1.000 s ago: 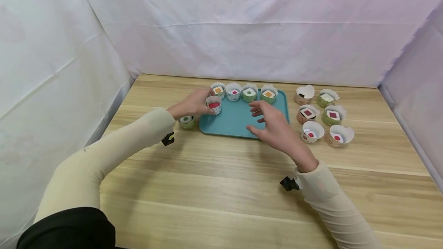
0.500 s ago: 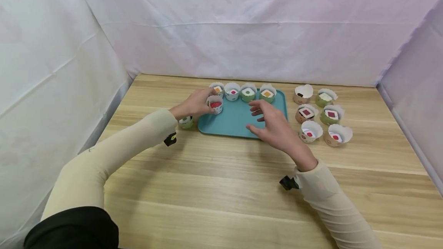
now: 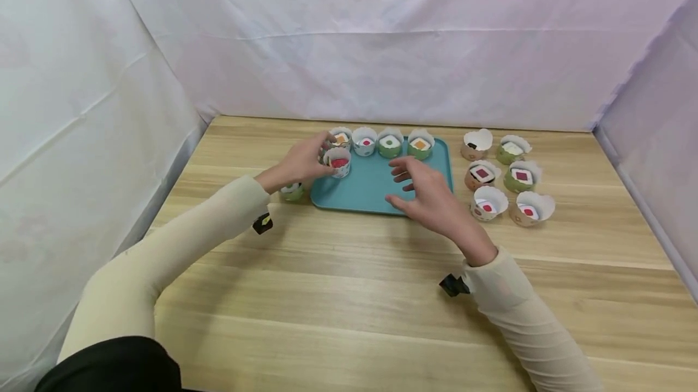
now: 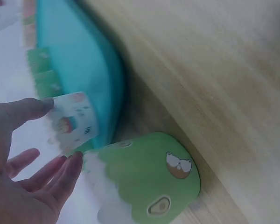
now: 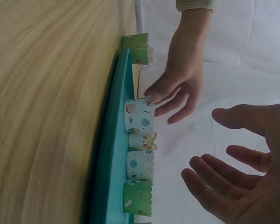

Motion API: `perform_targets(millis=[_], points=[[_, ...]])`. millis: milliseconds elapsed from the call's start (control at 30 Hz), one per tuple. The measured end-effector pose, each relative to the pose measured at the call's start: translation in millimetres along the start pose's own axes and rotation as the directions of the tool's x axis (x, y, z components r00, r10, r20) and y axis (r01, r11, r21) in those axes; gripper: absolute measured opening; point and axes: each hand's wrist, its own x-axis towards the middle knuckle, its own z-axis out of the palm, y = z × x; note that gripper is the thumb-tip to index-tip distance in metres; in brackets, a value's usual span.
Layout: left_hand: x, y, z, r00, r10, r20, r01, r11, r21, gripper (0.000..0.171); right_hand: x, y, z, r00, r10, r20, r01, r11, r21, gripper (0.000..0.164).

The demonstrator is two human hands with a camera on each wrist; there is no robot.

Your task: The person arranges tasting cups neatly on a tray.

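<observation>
A white patterned paper cup (image 3: 340, 163) with a red-topped piece inside stands at the left side of the teal tray (image 3: 376, 186). My left hand (image 3: 300, 160) is spread beside that cup; in the left wrist view the thumb tip is right at its rim, while the other fingers are apart from it. Over the tray's right part my right hand (image 3: 431, 198) hovers, fingers loosely bent and holding nothing. A green paper cup (image 4: 149, 177) stands on the table just left of the tray, partly hidden under my left wrist in the head view.
Along the tray's back edge runs a row of several filled paper cups, among them a white one (image 3: 364, 142) and a green one (image 3: 420, 145). Right of the tray, more cups, such as a brown one (image 3: 482, 175), stand on the wooden table (image 3: 349, 295). White cloth (image 3: 382, 34) hangs behind.
My left hand's fingers have loosened from the white cup and drawn back to the left. The cup stays on the tray. My right hand has hardly moved.
</observation>
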Motion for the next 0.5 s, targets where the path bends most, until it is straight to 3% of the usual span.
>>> perform_targets(millis=[167, 333, 400, 500], points=[[-24.4, -10.1, -15.3, 0.994, 0.003, -0.107, -0.017, 0.991, -0.133, 0.061, 1.6, 1.8, 5.2, 1.0, 0.002, 0.021, -0.002, 1.0, 0.011, 0.061], [-54.5, -31.1, -25.6, 0.976, -0.051, -0.212, -0.001, 0.971, -0.238, 0.059, 2.2, 1.2, 8.0, 1.0, 0.006, 0.024, -0.007, 1.0, 0.019, 0.061], [-64.4, -40.7, -25.8, 0.972, -0.078, -0.222, 0.016, 0.963, -0.27, 0.062, 2.7, 2.2, 8.7, 1.0, 0.006, 0.026, -0.007, 1.0, 0.023, 0.061], [-76.5, -51.9, -22.2, 0.974, -0.132, -0.186, 0.071, 0.95, -0.303, 0.069, 2.9, 7.4, 9.6, 0.999, 0.011, 0.031, -0.012, 1.0, 0.028, 0.061]])
